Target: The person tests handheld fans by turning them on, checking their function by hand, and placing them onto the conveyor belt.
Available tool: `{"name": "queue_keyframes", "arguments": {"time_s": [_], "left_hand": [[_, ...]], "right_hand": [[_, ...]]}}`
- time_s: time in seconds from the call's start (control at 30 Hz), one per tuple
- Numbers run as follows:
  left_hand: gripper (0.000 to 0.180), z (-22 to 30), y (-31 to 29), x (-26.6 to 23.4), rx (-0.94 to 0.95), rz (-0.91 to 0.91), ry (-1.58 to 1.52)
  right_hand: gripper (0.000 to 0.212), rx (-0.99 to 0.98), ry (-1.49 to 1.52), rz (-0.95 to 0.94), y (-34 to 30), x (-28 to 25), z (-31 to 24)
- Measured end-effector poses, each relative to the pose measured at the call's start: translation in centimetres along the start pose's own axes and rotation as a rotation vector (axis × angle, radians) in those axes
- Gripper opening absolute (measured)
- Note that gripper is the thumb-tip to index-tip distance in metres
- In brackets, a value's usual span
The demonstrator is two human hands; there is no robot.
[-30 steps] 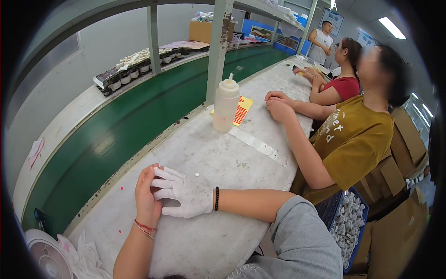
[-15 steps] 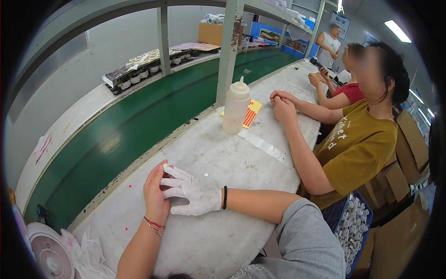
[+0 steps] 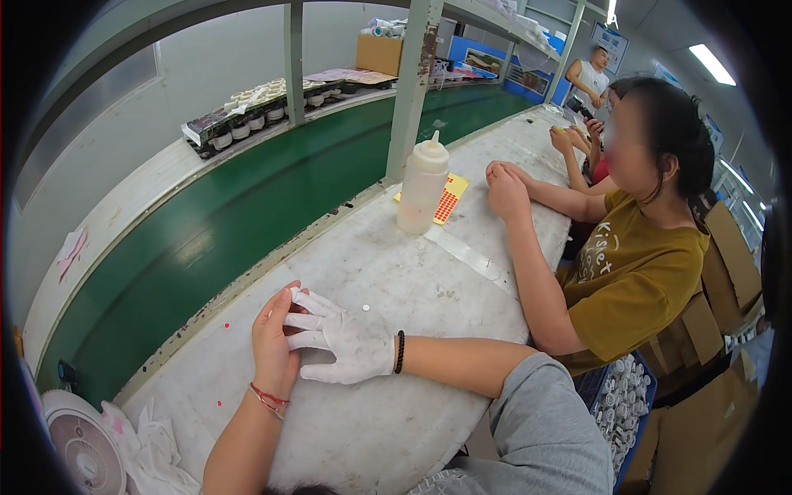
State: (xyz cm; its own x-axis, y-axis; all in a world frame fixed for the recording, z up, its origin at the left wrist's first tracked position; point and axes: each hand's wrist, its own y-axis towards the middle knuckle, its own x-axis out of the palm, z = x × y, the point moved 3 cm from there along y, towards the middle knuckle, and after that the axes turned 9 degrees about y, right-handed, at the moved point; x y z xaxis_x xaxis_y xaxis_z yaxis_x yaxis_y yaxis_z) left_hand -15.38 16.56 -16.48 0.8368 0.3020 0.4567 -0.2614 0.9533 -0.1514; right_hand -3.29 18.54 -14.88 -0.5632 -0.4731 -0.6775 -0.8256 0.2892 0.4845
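Note:
My bare left hand (image 3: 274, 334) rests low over the pale worktop (image 3: 396, 429), a red cord round its wrist. Its fingertips are closed on a fingertip of the white glove (image 3: 351, 346) that covers my right hand (image 3: 334, 340). The gloved fingers are stretched and spread, pointing left towards my other palm, and nothing shows in them. Part of the left fingers is hidden behind the gloved ones. A small white disc (image 3: 366, 308) lies just beyond the glove. Two small red dots (image 3: 227, 326) lie left of my hands.
A squeeze bottle (image 3: 423, 186) stands by a yellow sheet of red dots (image 3: 450, 198). Beyond the edge runs a green conveyor belt (image 3: 223, 223). A co-worker in a mustard shirt (image 3: 635, 272) sits at right, near a blue crate (image 3: 648, 404). At lower left are a fan (image 3: 82, 445) and white cloth (image 3: 157, 454).
My hands keep the same hold and have hardly moved. The view has shifted slightly. The co-worker in mustard has leaned forward and turned the head more towards the bench.

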Motion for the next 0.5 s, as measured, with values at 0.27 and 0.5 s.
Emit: {"name": "queue_keyframes", "arguments": {"time_s": [0.27, 0.5], "left_hand": [[0.023, -0.3, 0.1, -0.7, 0.032, 0.017, 0.078], [0.018, -0.2, 0.2, -0.5, 0.012, 0.029, 0.056]], "right_hand": [[0.048, 0.031, 0.028, -0.101, 0.2, 0.1, -0.1], [0.049, 0.024, -0.022, -0.066, 0.2, 0.1, -0.1]]}}
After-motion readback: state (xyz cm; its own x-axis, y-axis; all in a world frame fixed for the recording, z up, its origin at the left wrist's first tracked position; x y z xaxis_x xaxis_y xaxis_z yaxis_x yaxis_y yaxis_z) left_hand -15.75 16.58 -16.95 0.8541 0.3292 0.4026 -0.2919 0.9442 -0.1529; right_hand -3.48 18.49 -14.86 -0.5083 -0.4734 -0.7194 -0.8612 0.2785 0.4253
